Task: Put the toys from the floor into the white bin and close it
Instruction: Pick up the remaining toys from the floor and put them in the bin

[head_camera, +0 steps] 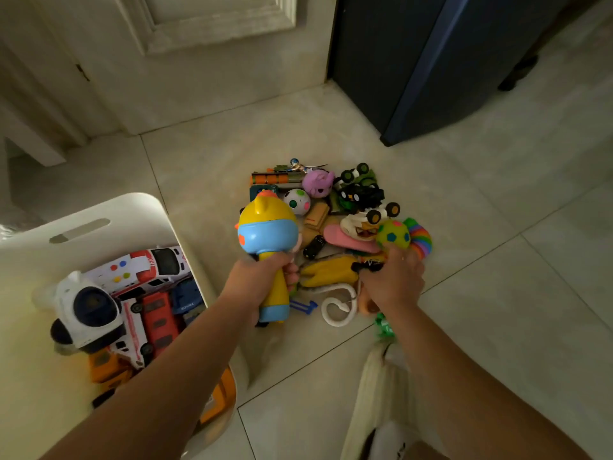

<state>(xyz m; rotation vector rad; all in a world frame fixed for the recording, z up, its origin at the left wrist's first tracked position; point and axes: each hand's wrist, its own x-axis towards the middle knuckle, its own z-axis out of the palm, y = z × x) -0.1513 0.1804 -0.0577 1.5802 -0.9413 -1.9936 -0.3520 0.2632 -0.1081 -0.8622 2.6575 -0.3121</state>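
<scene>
- The pale tiled floor fills most of our view, with a white door and a dark cabinet at the far side.
- The white bin stands open at our left, just beside the toys. It already holds an ambulance, a white robot and a red truck.
- The pile of toys lies on the floor ahead of us. Among them are a black monster truck, a bunch of bananas, a white snake, a purple squishy toy and a spotted white ball.
- Our left hand is wrapped tight round the handle of a yellow-and-blue microphone toy, lifted above the near edge of the pile, between the pile and the bin.
- Our right hand reaches into the right side of the pile, fingers curled round the underside of a green ball.
- A rainbow spring sits touching that ball.
</scene>
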